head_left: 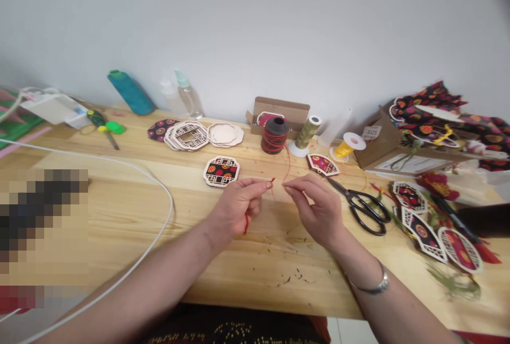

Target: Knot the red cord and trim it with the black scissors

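Observation:
My left hand (pixel 239 203) pinches a thin red cord (pixel 272 180) between thumb and fingers, and a loop of the same cord shows under its palm. My right hand (pixel 316 203) pinches the cord a little to the right, fingertips nearly meeting those of the left. From there the cord runs up to a dark spool of red cord (pixel 274 135) standing behind the hands. A wooden lattice ornament with dark patterned cloth (pixel 221 171) lies just beyond my left hand. Both hands hover over the wooden table (pixel 131 185).
Black scissors (pixel 360 203) lie right of my right hand. A stack of wooden lattice pieces (pixel 189 135), a yellow spool (pixel 347 147), a green spool (pixel 306 134), a teal cone (pixel 130 93), a cardboard box of patterned cloth (pixel 402 142) and finished ornaments (pixel 434 232) surround them. A white cable (pixel 159 227) crosses the left.

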`<state>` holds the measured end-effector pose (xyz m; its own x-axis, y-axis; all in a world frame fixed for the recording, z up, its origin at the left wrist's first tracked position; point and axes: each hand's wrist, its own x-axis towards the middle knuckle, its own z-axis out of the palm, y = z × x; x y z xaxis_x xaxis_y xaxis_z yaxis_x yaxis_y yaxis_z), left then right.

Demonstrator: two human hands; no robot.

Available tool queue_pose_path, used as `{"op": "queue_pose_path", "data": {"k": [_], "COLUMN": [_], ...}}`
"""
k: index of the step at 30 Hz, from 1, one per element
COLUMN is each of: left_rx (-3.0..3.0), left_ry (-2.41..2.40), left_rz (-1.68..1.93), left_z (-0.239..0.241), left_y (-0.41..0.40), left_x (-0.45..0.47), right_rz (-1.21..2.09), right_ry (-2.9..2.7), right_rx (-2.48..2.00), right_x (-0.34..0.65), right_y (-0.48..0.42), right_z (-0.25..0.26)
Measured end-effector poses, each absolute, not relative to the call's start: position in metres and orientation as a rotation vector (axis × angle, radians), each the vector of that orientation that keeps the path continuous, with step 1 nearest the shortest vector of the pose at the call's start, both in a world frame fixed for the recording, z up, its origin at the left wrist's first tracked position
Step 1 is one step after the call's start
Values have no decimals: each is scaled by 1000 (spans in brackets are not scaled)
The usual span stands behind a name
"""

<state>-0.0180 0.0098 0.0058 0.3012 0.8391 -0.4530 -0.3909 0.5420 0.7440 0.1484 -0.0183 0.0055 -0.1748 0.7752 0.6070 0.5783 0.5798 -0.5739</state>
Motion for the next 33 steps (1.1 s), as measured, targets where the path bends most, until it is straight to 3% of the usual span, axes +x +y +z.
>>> {"op": "queue_pose_path", "data": {"k": [7,20,33], "left_rx": [523,543,500], "left_ry": [842,816,769], "left_rz": [748,690,629], "left_z": [6,8,8], "left_y": [8,5,4], "left_x": [-19,-18,-20], "right_rz": [-69,59,-96], "right_ry": [-2028,-1993,-2032], "right_rx": [-973,-979,-945], "right_x": [150,146,147], "right_y": [-17,-23,-24], "right_z": [1,1,3]}}
